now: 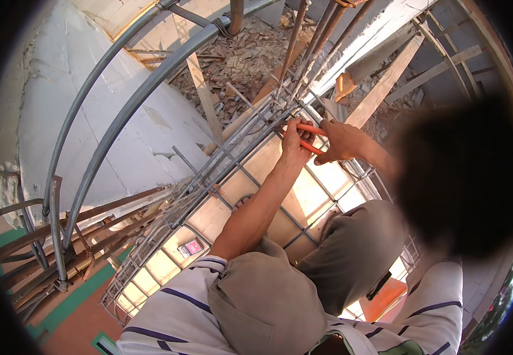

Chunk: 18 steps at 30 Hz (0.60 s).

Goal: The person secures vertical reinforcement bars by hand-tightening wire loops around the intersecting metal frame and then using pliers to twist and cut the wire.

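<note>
Left of the grid [305,229], side room was judged to be limited by curved pipes [129,112]. At the grid's upper end, the left hand [296,139] was curled by the head of the pliers [311,129]; what was clasped could not be told. The pliers were held over the grid, handles part-spread, by the right hand [340,142], closed around both. They were judged stiff, moderately heavy, hardly slippery, and best gripped near the handle ends. Right of the grid, swing appeared restricted by a plank [386,80].

Left forearm [260,204] extended obliquely forward; left hand [293,139] and right hand [345,142], the 2 close together, curled in grip.
</note>
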{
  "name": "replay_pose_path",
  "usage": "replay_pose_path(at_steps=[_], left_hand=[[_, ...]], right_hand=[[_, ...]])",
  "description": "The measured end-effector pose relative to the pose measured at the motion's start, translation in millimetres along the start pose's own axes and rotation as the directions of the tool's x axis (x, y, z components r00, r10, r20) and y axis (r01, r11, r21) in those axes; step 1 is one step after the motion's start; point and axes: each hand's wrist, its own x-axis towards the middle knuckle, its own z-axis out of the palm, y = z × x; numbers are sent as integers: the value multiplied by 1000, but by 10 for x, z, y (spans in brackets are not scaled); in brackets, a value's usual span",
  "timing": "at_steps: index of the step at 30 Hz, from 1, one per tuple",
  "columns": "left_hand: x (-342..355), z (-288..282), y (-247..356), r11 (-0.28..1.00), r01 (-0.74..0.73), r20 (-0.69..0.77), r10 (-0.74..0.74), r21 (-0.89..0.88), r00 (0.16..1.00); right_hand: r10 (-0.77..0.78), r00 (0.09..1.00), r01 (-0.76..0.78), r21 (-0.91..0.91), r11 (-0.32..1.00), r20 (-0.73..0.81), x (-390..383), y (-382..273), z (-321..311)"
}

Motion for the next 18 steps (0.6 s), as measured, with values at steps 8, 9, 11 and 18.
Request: replay_pose_path(at_steps=[8, 9, 11, 18], left_hand=[[146, -101, 91, 999, 19, 12, -20, 49, 1000], [108, -77, 65, 998, 26, 16, -26, 58, 1000], [-34, -96, 31, 996, 64, 16, -65, 55, 998], [-204, -122, 174, 1000, -20, 33, 20, 15, 999]], right_hand=[[-273, 832, -187, -708, 681, -483, 323, -124, 801], [-219, 859, -160, -650, 743, -463, 317, -103, 758], [-180, 888, -108, -572, 813, -424, 284, -78, 709], [-100, 987, 59, -286, 956, -128, 402, -1, 455]])
